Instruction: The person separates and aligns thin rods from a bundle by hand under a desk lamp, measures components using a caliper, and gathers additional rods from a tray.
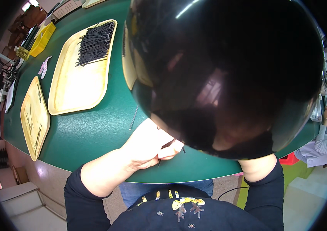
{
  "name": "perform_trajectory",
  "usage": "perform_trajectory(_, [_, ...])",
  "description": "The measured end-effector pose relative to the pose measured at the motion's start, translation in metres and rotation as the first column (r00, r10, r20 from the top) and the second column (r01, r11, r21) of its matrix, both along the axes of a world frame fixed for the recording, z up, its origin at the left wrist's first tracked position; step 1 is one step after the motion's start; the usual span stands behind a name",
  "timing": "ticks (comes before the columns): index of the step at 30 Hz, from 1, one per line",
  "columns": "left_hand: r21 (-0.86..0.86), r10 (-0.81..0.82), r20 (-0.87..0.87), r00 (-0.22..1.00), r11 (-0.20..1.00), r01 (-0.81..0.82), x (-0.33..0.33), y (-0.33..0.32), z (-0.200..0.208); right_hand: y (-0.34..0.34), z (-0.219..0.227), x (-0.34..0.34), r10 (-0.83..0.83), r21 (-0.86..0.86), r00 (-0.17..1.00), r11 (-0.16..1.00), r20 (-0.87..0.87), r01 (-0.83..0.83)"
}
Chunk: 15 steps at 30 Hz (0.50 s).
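My left hand is near the front edge of the dark green tabletop, fingers curled closed around a thin dark piece, of which only short bits peek out past my fingers; most of it is hidden. My right hand is out of sight beneath the large glossy black dome that fills the upper middle and right of my view, so I cannot tell how far open it is or what it has hold of; only my bare right wrist shows below the dome's lower rim. Just beyond my left hand, a single thin black stick lies loose on the tabletop. Farther to the left is a large cream-yellow rectangular plastic tray with rounded corners, and a dense row of thin black sticks lies side by side in its far end. Just left of it, a smaller cream-yellow tray carries a few scattered dark sticks. Beyond these I see a crumpled pale pink strip and a bright yellow plastic bin. At the far right, another person's pale grey sleeve is visible.
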<state>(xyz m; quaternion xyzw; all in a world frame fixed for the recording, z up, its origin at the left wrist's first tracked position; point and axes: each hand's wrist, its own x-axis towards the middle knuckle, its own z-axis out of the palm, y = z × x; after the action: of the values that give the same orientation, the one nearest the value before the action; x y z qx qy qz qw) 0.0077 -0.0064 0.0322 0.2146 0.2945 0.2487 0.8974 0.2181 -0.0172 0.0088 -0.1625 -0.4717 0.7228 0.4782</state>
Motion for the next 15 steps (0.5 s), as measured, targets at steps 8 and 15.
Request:
perform_trajectory(8, [0.408,0.063,-0.137,0.989,0.913,-0.001,-0.002,-0.003,-0.003,-0.005,0.0,-0.003,-0.131,0.027,0.991,0.991,-0.005,0.131])
perform_trajectory(15, [0.384,0.035,-0.348,0.937,0.917,0.108,0.003,0.001,0.017,-0.011,0.004,-0.007,-0.218,0.053,0.975,0.974,-0.047,0.22])
